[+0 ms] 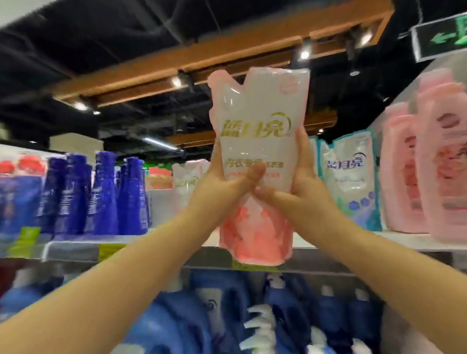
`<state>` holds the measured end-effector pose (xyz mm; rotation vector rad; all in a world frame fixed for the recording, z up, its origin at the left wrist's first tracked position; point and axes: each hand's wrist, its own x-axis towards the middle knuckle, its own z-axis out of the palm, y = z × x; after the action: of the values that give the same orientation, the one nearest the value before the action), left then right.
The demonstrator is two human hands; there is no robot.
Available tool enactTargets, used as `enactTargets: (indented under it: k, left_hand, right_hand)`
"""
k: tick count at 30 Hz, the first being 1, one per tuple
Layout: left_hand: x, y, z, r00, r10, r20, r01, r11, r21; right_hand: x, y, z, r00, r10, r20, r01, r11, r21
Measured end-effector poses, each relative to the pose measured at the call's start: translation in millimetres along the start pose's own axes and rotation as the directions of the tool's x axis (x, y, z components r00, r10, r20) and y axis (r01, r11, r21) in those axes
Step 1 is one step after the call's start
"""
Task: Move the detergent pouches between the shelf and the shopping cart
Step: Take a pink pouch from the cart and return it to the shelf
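With both arms raised at frame centre, left hand [222,184] and right hand [300,190] grip the pink-white pouch [261,120] by its sides, thumbs across the front. It's upright and held in front of the shelf [75,248]. Standing on the shelf behind it: second pink pouch [187,179] left of centre, blue-white pouch [350,175] right of centre. Dark blue bottles [105,195] at left, pink bottles [451,180] at far right, blue jugs [179,330] on the tier below. Contents not visible.

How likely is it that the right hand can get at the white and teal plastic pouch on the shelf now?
Probably not: the right hand and left hand grip the pink and white plastic pouch. Nothing blocks the white and teal pouch, though.
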<state>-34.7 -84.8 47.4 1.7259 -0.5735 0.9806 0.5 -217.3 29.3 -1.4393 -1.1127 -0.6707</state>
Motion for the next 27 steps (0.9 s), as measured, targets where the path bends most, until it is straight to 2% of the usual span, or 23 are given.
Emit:
enactTargets:
  k: [5, 8, 12, 17, 19, 24, 27]
  left_hand:
    - [53, -40, -56, 0.997, 0.021, -0.070, -0.018, 0.999, 0.049]
    - [79, -72, -89, 0.998, -0.005, -0.055, 0.010, 0.996, 0.094]
    - [109, -115, -131, 0.990, -0.126, 0.060, 0.116, 0.983, 0.142]
    - [135, -173, -173, 0.910, -0.380, 0.165, 0.350, 0.918, 0.185]
    - [141, -196, -181, 0.885, -0.422, 0.196, 0.364, 0.891, 0.272]
    - [153, -245, -194, 0.845, -0.511, 0.155, 0.455, 0.841, 0.294]
    - [158, -258, -205, 0.832, -0.534, 0.153, 0.480, 0.830, 0.284]
  right_hand:
    - [65, 29, 53, 0.999, -0.051, 0.001, 0.051, 0.998, 0.022]
    - [96, 53, 87, 0.999, -0.039, -0.026, 0.038, 0.999, -0.012]
    - [134, 89, 128, 0.998, 0.059, -0.003, -0.059, 0.994, -0.092]
    - [160, 130, 174, 0.983, 0.185, 0.006, -0.179, 0.961, -0.213]
    - [163, 145, 188, 0.973, 0.229, 0.010, -0.219, 0.942, -0.253]
    - [172, 171, 217, 0.946, 0.320, -0.053, -0.314, 0.864, -0.393]
    - [180, 179, 232, 0.923, 0.380, -0.060, -0.374, 0.853, -0.364]
